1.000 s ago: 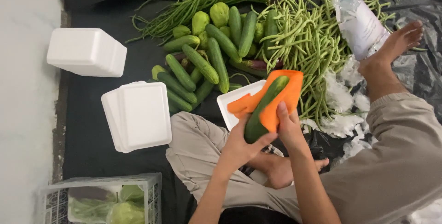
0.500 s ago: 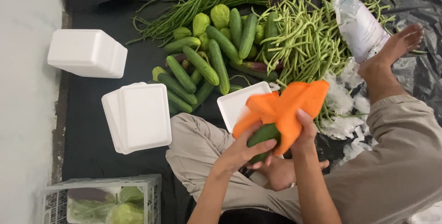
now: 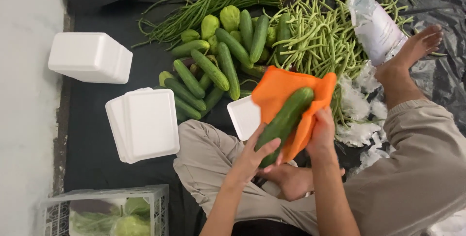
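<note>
Single head-worn view, looks almost straight down from above the seated person. Near range: hands (image 3: pixel 291 144) and crossed legs (image 3: pixel 213 163) fill lower centre, forearms enter from bottom edge. Top of frame faces away from the person, across the dark floor sheet (image 3: pixel 97 3) to the vegetable pile (image 3: pixel 233 47). Pale floor strip (image 3: pixel 24 119) runs down left edge. Right foot (image 3: pixel 412 56) at upper right. No second view, so no overlap.

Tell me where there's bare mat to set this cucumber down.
Bare mat lies between the foam box, the stacked foam trays and the cucumber pile. Another strip runs between the trays and the crate. The beans side is crowded.
</note>
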